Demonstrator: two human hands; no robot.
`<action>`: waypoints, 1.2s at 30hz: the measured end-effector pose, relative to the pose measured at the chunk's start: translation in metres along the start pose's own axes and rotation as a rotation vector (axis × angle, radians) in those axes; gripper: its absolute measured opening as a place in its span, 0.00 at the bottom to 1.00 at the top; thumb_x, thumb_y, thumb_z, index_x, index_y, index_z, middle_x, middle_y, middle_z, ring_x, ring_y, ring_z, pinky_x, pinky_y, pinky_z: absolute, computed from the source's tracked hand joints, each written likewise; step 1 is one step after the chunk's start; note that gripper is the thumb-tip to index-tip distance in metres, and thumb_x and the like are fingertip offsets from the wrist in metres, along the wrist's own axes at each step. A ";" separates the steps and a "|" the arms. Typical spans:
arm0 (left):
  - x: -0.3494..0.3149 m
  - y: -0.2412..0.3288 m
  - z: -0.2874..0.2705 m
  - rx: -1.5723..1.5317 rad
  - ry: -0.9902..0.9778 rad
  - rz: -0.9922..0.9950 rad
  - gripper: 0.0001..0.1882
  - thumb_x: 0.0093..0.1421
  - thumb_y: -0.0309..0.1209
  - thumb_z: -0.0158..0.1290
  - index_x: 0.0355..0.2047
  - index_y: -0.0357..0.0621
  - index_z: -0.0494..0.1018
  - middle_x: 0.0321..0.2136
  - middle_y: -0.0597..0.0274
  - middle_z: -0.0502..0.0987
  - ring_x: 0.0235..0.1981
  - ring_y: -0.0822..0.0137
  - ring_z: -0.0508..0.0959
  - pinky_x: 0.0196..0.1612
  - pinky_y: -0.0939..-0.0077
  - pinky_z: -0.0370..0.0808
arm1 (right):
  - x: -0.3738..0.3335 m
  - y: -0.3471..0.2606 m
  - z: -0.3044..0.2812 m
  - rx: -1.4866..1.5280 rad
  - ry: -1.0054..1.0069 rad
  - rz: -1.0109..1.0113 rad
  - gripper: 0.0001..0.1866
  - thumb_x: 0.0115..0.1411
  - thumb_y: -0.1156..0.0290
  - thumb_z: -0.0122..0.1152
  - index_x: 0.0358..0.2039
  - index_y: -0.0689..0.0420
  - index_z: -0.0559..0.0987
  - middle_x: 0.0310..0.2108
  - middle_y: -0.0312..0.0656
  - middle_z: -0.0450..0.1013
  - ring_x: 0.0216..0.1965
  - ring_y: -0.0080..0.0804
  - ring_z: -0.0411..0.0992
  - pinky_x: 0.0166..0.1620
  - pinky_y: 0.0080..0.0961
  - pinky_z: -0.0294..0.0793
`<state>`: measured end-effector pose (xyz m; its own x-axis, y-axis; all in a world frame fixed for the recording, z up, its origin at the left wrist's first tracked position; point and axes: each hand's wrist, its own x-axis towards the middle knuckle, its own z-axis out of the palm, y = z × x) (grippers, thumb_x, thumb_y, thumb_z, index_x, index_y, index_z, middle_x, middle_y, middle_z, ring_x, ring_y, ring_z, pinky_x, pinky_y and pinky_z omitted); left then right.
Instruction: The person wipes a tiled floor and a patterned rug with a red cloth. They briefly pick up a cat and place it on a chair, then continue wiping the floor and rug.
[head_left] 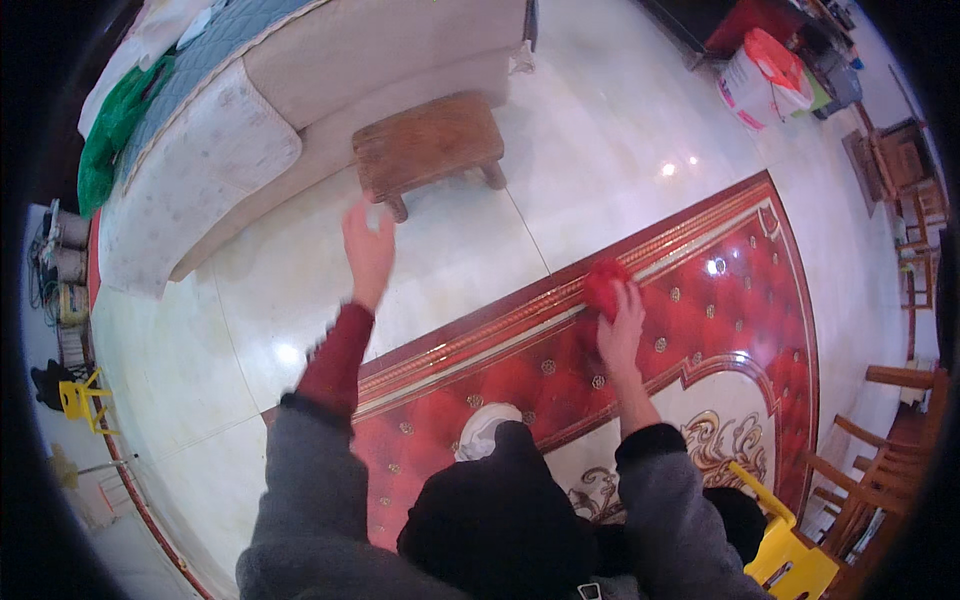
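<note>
A large glossy red panel (700,290) with a tufted pattern, gold trim and cream scrollwork lies in front of me. My right hand (622,325) is closed round a red cloth (604,284) at the panel's far border. The cloth is bunched up, and part of it is hidden by the fingers. My left hand (370,245) is raised beyond the panel's left part, close to a low wooden stool (430,140). Its fingers are bent and apart, with nothing visible in them. A white round object (488,428) is on the panel, partly covered by my dark-clothed leg.
A beige sofa (370,75) runs behind the stool, with a green bag (115,130) at its left. A white bucket (755,90) with a red bag stands far right. Yellow chairs (790,565) and wooden chairs (870,480) are at the right; another small yellow chair (85,398) is left.
</note>
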<state>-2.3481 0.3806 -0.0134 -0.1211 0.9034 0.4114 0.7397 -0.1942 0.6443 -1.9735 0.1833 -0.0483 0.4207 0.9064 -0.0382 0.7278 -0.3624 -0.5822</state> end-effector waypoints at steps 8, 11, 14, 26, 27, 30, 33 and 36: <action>-0.183 0.121 0.043 -0.196 -0.749 0.289 0.34 0.56 0.31 0.58 0.64 0.45 0.63 0.66 0.44 0.59 0.69 0.43 0.56 0.69 0.52 0.55 | -0.030 -0.046 0.069 0.226 -0.584 0.182 0.40 0.69 0.39 0.36 0.71 0.55 0.52 0.72 0.50 0.46 0.73 0.47 0.42 0.70 0.41 0.48; -0.200 0.131 0.054 0.069 -0.822 0.191 0.39 0.59 0.45 0.55 0.68 0.51 0.57 0.70 0.45 0.52 0.71 0.41 0.49 0.67 0.32 0.47 | -0.038 -0.038 0.069 0.671 -0.381 0.251 0.30 0.74 0.52 0.33 0.65 0.61 0.62 0.63 0.52 0.63 0.64 0.43 0.63 0.66 0.33 0.59; -0.201 0.105 0.044 0.284 -1.000 0.442 0.42 0.57 0.57 0.54 0.69 0.56 0.58 0.70 0.49 0.51 0.72 0.44 0.48 0.67 0.30 0.40 | -0.029 -0.017 0.042 0.289 -0.135 0.090 0.28 0.73 0.56 0.40 0.60 0.68 0.67 0.59 0.58 0.67 0.62 0.50 0.64 0.65 0.36 0.59; -0.189 -0.123 -0.132 0.756 -0.446 -0.462 0.44 0.59 0.65 0.46 0.71 0.62 0.53 0.72 0.54 0.48 0.73 0.44 0.43 0.66 0.28 0.41 | -0.078 -0.085 0.053 0.323 -0.688 -0.065 0.22 0.70 0.60 0.46 0.56 0.62 0.72 0.52 0.55 0.74 0.57 0.51 0.70 0.59 0.38 0.68; -0.215 -0.137 -0.161 0.697 -0.408 -0.619 0.44 0.60 0.66 0.44 0.71 0.62 0.51 0.73 0.56 0.45 0.73 0.48 0.40 0.64 0.26 0.42 | -0.085 -0.091 0.060 0.315 -0.735 -0.095 0.21 0.70 0.60 0.46 0.55 0.61 0.72 0.52 0.55 0.74 0.57 0.51 0.71 0.58 0.38 0.68; -0.290 -0.160 -0.213 0.612 -0.245 -1.140 0.42 0.63 0.64 0.42 0.72 0.64 0.47 0.73 0.52 0.41 0.73 0.44 0.38 0.59 0.19 0.49 | -0.103 -0.107 0.083 0.326 -0.879 -0.137 0.20 0.69 0.60 0.48 0.54 0.60 0.72 0.51 0.56 0.74 0.56 0.52 0.71 0.57 0.39 0.69; -0.307 -0.149 -0.192 0.742 -0.239 -1.134 0.40 0.63 0.62 0.43 0.71 0.62 0.51 0.71 0.48 0.47 0.72 0.42 0.42 0.62 0.23 0.49 | -0.116 -0.118 0.097 0.349 -0.954 -0.157 0.20 0.69 0.60 0.49 0.54 0.61 0.72 0.51 0.56 0.74 0.56 0.52 0.71 0.57 0.39 0.70; -0.286 -0.082 -0.130 0.542 -0.180 -0.662 0.36 0.60 0.55 0.49 0.65 0.55 0.62 0.66 0.43 0.58 0.69 0.37 0.50 0.67 0.33 0.46 | -0.120 -0.122 0.100 0.307 -0.979 -0.122 0.20 0.68 0.61 0.50 0.55 0.58 0.72 0.51 0.56 0.74 0.54 0.50 0.73 0.56 0.38 0.71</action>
<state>-2.4601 0.0883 -0.1002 -0.5644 0.8220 -0.0763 0.7731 0.5587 0.3002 -2.1666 0.1403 -0.0536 -0.3719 0.7625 -0.5295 0.5083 -0.3100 -0.8034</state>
